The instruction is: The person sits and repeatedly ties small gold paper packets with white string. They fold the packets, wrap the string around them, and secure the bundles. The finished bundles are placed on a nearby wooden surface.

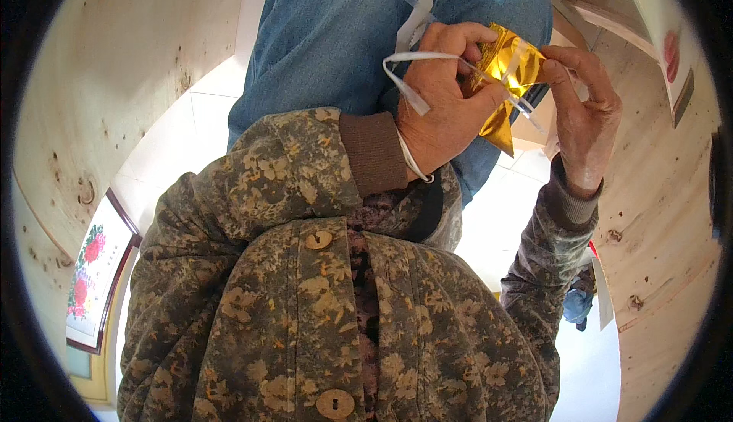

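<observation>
Gold foil (513,61), shiny and folded with a pointed end hanging down, is held between my two hands above my knees. My left hand (447,93) grips its left side, with the thumb lying across the front. At the right edge, my right hand (586,105) pinches the foil between thumb and fingers. A white strip (405,58) loops over the back of my left hand. Clear strips (525,106) cross the front of the foil by my left thumb. Around my left wrist runs a thin white cord (416,162). My fingertips behind the foil are hidden.
My legs in blue jeans (328,40) lie beneath the hands. Pale wooden boards (130,63) rise on the left, with another wooden panel (657,246) on the right. A framed flower picture (98,273) is at the lower left. Pale tiles (187,128) show on the floor.
</observation>
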`<action>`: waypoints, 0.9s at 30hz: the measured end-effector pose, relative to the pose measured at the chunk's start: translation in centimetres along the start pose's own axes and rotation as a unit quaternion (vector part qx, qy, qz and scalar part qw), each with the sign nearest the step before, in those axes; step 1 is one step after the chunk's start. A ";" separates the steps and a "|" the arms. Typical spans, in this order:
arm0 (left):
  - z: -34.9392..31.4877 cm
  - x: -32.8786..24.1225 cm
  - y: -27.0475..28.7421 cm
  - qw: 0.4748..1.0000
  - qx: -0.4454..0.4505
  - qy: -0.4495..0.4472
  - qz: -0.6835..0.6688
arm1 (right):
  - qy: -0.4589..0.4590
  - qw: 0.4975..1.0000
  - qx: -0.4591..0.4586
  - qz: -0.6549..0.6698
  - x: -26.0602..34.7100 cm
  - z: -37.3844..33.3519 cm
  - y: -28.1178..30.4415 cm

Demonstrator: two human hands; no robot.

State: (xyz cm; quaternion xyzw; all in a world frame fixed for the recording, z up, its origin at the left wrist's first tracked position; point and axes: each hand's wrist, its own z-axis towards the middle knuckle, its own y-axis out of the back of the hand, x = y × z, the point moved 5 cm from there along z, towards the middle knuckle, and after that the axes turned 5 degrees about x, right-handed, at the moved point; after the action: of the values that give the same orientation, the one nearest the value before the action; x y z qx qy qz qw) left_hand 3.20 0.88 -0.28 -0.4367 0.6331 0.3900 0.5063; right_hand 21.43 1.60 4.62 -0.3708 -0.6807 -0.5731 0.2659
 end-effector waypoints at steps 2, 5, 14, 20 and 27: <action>0.0 -0.2 0.1 1.000 -0.002 -0.003 0.007 | 0.015 1.000 0.000 -0.018 0.0 0.1 0.1; 0.0 -0.4 0.2 1.000 -0.003 0.003 -0.002 | 0.005 1.000 0.002 0.024 -0.5 0.1 0.0; 0.0 -0.1 -0.1 1.000 -0.002 0.005 0.006 | 0.003 0.989 -0.103 -0.107 1.8 -0.9 0.8; 0.1 0.2 -0.2 1.000 -0.005 -0.009 -0.019 | 0.027 0.978 -0.109 -0.173 4.6 -5.2 -1.5; 0.1 0.1 -0.1 0.998 -0.008 -0.057 0.016 | 0.008 0.974 -0.103 -0.202 4.3 -5.7 -2.6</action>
State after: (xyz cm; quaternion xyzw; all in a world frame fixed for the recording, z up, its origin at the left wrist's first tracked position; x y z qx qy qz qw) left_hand 3.29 0.92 -0.38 -0.4073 0.6070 0.4273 0.5321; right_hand 16.45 -3.30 7.66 -0.2466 -0.6764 -0.6851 0.1110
